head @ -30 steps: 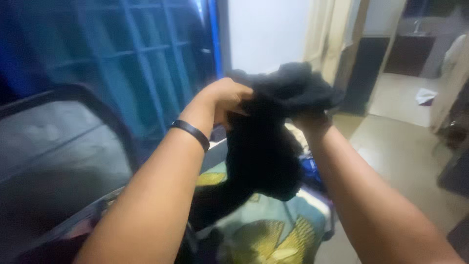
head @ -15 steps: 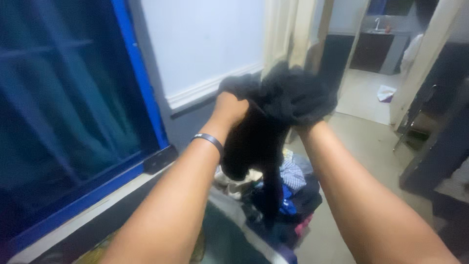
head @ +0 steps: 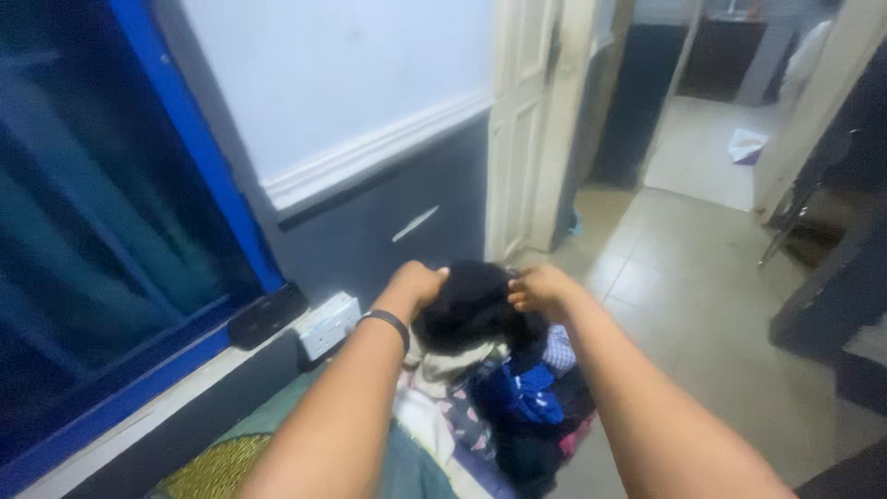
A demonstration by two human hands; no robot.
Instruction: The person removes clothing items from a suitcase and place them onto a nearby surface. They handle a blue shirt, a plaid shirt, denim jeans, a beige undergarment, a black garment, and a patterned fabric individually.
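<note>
Both hands pinch the black garment [head: 471, 310] over the clothes pile [head: 504, 397] by the wall, left hand [head: 418, 282] and right hand [head: 540, 288] clenched on its top edge; best keep the grip even and level.

Your way down is blocked by the heaped pile of mixed clothes [head: 504, 397], and the dark-painted lower wall [head: 388, 231] with its white socket plate [head: 328, 325] closes your left. Open room lies to your right over the pale tiled floor [head: 702, 305] (a dark chair [head: 813, 231] stands well off).
</note>
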